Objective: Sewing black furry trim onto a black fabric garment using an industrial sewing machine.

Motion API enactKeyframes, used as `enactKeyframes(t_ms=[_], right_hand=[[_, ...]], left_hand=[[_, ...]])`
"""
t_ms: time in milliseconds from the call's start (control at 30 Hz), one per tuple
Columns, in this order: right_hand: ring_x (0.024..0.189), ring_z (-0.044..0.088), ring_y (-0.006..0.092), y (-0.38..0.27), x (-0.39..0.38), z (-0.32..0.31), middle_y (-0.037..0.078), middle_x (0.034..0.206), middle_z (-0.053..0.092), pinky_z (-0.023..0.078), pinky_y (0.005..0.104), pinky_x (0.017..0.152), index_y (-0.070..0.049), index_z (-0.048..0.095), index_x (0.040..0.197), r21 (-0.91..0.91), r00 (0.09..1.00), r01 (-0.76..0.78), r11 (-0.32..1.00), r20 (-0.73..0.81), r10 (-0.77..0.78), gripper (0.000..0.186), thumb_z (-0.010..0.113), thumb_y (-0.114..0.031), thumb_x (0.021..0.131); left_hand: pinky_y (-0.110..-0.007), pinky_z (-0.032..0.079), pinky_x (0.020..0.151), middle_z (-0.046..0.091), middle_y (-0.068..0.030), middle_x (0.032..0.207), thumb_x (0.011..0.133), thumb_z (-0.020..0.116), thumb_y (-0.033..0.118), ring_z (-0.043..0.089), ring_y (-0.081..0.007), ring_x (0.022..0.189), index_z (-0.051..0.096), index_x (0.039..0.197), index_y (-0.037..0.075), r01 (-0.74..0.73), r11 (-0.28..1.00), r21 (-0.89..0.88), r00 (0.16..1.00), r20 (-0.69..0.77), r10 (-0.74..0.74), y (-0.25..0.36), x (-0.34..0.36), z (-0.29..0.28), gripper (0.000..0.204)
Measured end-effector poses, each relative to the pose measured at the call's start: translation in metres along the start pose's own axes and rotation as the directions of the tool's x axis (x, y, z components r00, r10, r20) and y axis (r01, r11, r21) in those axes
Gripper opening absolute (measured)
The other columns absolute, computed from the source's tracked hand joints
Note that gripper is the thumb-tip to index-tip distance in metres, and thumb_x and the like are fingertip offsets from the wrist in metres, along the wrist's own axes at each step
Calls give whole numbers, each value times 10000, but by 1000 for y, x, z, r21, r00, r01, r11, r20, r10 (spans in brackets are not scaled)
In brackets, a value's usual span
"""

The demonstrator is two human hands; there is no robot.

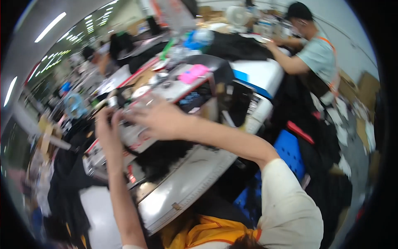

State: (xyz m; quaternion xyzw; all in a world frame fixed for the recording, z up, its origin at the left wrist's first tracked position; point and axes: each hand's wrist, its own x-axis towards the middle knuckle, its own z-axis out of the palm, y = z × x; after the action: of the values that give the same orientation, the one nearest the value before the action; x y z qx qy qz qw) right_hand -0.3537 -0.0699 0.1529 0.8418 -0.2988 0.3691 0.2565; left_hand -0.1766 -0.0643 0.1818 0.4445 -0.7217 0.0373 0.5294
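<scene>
A white sewing machine (178,89) with red trim and a small dark display (195,98) runs diagonally across the view. At its left, needle end, my left hand (108,126) is raised with the fingers bent. My right hand (166,120) reaches left across the machine's front, its fingertips close to those of my left hand. Motion smears the fingers of both, so whether they hold anything cannot be made out. Below the machine's arm, dark fuzzy material (161,159) lies on the pale sewing table (182,186).
A pink object (194,73) and small items sit on top of the machine. Black cloth (68,174) hangs at the left. A blue perforated plastic piece (289,151) stands at the right. Farther back, a person in a black cap (317,56) works at another table.
</scene>
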Motion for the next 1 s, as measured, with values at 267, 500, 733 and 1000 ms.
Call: enactKeyframes(t_ms=[267, 500, 733, 1000], right_hand=[[759, 586, 184, -56, -86, -29, 62, 1039, 516, 500, 285, 567, -111, 478, 1162, 290, 995, -41, 956, -70, 64, 487, 667, -226, 728], [735, 578, 182, -67, -91, -43, 31, 802, 496, 489, 292, 544, -79, 530, 863, 377, 990, -138, 916, 92, 111, 205, 616, -197, 719], [749, 565, 166, -86, -80, -30, 42, 918, 553, 488, 261, 503, -71, 543, 862, 348, 995, 63, 935, -99, -30, 170, 608, -148, 725], [704, 615, 287, -98, -78, -19, 135, 798, 618, 490, 361, 574, -35, 535, 928, 903, 928, -319, 287, 237, 287, 198, 604, -121, 763]], left_hand=[[-181, 267, 465, 438, 22, 662, 882, 511, 81, 350, -44, 519, 502, 905, 24, 475, 814, -335, 809, 530, -254, 38, -102, -6, 63], [-164, 206, 396, 420, 43, 611, 938, 461, 135, 307, -3, 457, 495, 848, 23, 754, 458, -471, 626, 726, -284, 27, -137, 4, 146], [-168, 217, 404, 431, 18, 618, 912, 461, 67, 331, -11, 467, 473, 919, 10, 573, 711, -408, 769, 567, -295, 22, -160, -25, 58], [-160, 226, 398, 366, 30, 600, 964, 416, 169, 305, -28, 461, 461, 1034, 13, 630, 173, -757, 707, 467, -531, -14, -184, -23, 177]])
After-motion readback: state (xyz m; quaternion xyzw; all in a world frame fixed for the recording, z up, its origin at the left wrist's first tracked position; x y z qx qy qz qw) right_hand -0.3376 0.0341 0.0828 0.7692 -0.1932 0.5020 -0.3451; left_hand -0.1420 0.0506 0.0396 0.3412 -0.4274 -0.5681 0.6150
